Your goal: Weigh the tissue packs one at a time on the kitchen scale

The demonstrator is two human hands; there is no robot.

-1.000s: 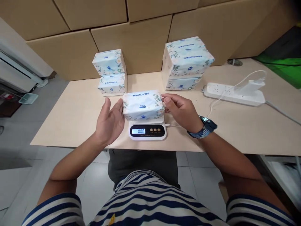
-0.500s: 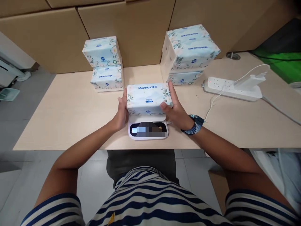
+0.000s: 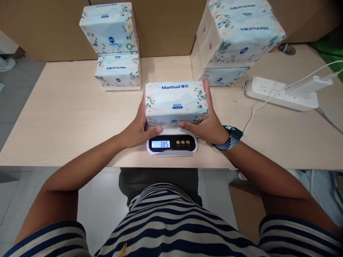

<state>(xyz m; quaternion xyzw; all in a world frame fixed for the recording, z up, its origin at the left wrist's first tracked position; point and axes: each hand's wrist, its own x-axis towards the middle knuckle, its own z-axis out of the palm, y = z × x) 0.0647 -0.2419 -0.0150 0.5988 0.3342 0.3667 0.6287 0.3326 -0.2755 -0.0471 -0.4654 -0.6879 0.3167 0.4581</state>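
Observation:
A tissue pack [image 3: 177, 100] with a floral print and "Manhua" lettering is over a white digital scale [image 3: 172, 145], whose lit display reads 385, perhaps with a decimal point. My left hand [image 3: 140, 125] grips the pack's left side, thumb along the lower front. On the right side my right hand [image 3: 210, 121] holds it too, fingers behind the edge and thumb across the front. Most fingers of the left hand are hidden by the pack. Whether the pack rests fully on the scale's plate I cannot tell.
Two tissue packs [image 3: 118, 71] are stacked at the back left. A larger stack of tissue packs [image 3: 241, 43] stands at the back right. A white power strip [image 3: 281, 94] with a plugged-in charger and cables lies at the right. Cardboard boxes [image 3: 166, 28] line the back.
My left thumb has come round to the pack's front, and my right thumb has shifted lower. The scale's display is now readable. The view has moved closer to the table.

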